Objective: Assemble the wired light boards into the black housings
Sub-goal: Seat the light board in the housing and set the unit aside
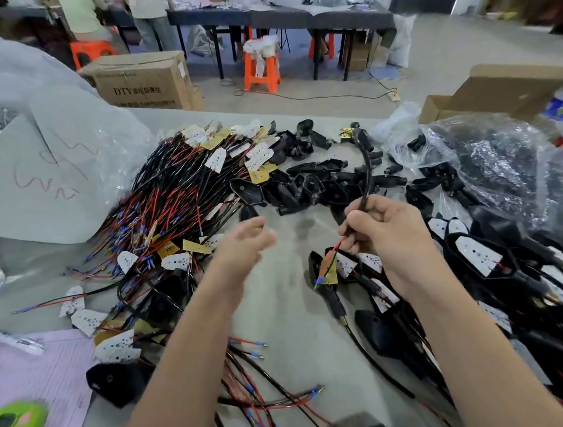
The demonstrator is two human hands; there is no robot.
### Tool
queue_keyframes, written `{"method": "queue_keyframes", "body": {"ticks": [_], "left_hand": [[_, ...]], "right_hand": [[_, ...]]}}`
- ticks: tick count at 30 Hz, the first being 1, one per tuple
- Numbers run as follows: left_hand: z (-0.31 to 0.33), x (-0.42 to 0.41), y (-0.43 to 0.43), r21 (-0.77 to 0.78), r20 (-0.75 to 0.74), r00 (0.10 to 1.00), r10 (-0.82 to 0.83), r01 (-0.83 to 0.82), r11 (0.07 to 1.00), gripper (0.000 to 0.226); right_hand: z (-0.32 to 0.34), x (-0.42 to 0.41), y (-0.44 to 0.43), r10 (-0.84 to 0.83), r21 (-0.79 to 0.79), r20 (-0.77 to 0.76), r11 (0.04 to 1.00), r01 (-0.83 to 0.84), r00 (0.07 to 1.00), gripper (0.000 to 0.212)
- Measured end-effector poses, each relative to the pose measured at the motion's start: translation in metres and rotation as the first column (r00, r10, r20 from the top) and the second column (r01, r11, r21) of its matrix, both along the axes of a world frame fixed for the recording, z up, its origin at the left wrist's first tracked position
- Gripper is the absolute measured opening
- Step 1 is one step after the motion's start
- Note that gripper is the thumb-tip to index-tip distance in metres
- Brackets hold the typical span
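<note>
My right hand (383,234) has its grip closed round a black cable (367,174), with red wire ends hanging below the fist. The cable arcs up toward the centre top of the frame to a black housing (363,136) with a yellow board (346,134) just beside it, apparently not seated yet. My left hand (245,242) is blurred, so I cannot tell whether its grip holds anything.

Done: the finished housings (480,256) at lower right, with white boards in them. Left: the heap of wired boards (181,192) at centre left and the empty housings (308,183) above my hands. I'd judge plenty remains.

Open room is the bare strip of bench (293,319) between my forearms. Plastic bags (495,158) crowd the right.
</note>
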State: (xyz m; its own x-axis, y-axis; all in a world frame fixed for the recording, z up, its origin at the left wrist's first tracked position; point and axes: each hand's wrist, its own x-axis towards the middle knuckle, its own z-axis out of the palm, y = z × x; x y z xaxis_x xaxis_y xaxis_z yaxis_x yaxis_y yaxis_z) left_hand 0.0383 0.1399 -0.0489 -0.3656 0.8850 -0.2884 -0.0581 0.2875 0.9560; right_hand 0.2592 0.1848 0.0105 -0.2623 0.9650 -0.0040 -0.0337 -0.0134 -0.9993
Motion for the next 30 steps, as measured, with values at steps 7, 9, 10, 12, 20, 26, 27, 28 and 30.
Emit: {"method": "queue_keyframes", "body": {"ticks": [7,9,10,12,20,26,27,28,30], "left_hand": [[-0.022,-0.014,0.057,-0.278,-0.81,0.586,-0.041,-0.321,0.905,0.051],[-0.02,-0.02,0.063,-0.264,-0.824,0.566,-0.028,-0.339,0.903,0.042],[-0.019,-0.021,0.064,-0.248,-0.827,0.563,-0.017,-0.336,0.909,0.038],[-0.018,-0.02,0.061,-0.204,-0.825,0.565,0.017,-0.324,0.924,0.034],[-0.021,0.021,-0.007,0.121,-0.664,0.68,0.311,-0.313,0.942,0.054],[-0.017,0.056,-0.066,0.366,-0.052,0.942,0.33,-0.29,0.884,0.058],[-0.018,0.059,-0.069,0.368,-0.016,0.948,0.319,-0.291,0.883,0.059],[-0.018,0.062,-0.072,0.371,0.009,0.951,0.309,-0.291,0.882,0.059],[-0.019,0.064,-0.074,0.378,0.032,0.954,0.297,-0.287,0.88,0.06]], "right_hand": [[0.004,0.015,-0.001,-0.031,-0.025,-0.118,0.999,0.028,0.993,0.015],[0.003,0.018,-0.003,-0.022,-0.012,-0.105,1.0,0.021,0.994,0.015],[0.002,0.02,-0.004,-0.02,-0.009,-0.099,1.0,0.019,0.995,0.015],[0.001,0.022,-0.005,-0.018,-0.009,-0.094,1.0,0.017,0.995,0.015],[0.002,0.013,-0.007,-0.041,-0.024,-0.148,0.999,0.038,0.988,0.019],[0.004,0.001,-0.012,-0.086,-0.019,-0.207,0.996,0.084,0.975,0.021],[0.004,0.0,-0.014,-0.085,-0.016,-0.208,0.996,0.083,0.975,0.021],[0.004,-0.002,-0.016,-0.085,-0.013,-0.205,0.996,0.084,0.975,0.021],[0.003,-0.003,-0.02,-0.088,-0.005,-0.189,0.996,0.089,0.978,0.022]]}}
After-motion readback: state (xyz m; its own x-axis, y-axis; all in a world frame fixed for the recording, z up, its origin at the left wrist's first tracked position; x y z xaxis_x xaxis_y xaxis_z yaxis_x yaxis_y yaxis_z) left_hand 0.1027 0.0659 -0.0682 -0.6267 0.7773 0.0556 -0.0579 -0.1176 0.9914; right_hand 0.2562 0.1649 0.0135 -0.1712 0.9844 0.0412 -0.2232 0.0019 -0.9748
